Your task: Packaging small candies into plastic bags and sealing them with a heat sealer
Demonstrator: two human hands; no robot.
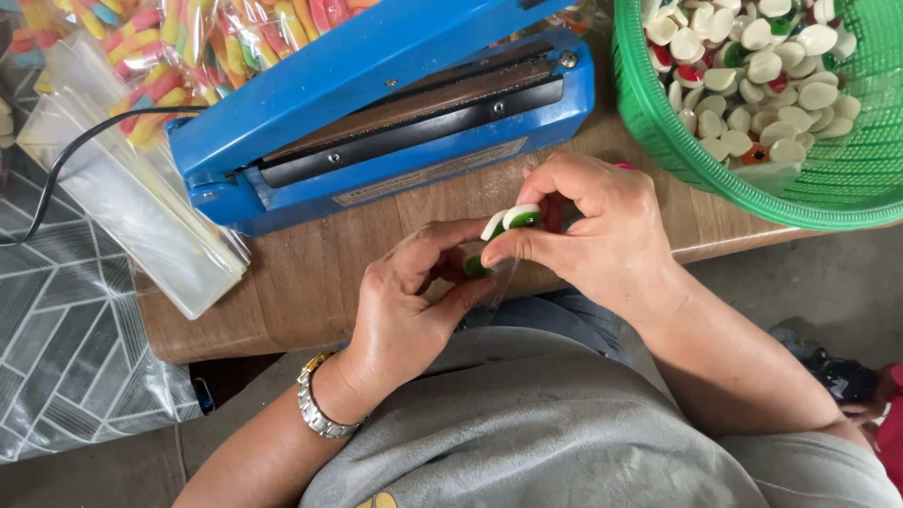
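- Hands at the near edge of a wooden desk (310, 282), seen from my head camera looking straight down.
- My right hand (597, 230) has thumb and fingers pinched together on two round sweets (513, 219), white with green, held just above the desk edge.
- My left hand (409, 306) is closed loosely around a small clear plastic bag (503, 279), with another green sweet (475, 266) showing between its fingers. The bag is thin and see-through, so I cannot tell how much of it the hand covers.
- The two hands touch at the fingertips, the sweets right over the mouth of the bag.
- A metal wristwatch (320, 406) sits on my left wrist.
- Behind the hands stands a blue heat sealer (395, 103) with its arm raised and a black cable (71, 160) running off to the left.
- To the left of the sealer lies a stack of empty clear bags (141, 202), overhanging the desk edge.
- At the top left are sealed bags of striped, sugar-coated sweets (179, 47) in pink, yellow and green.
- At the top right is a green plastic basket (677, 132), filled with round white sweets (762, 71) with coloured centres.
- My grey shirt (527, 433) fills the bottom of the view.
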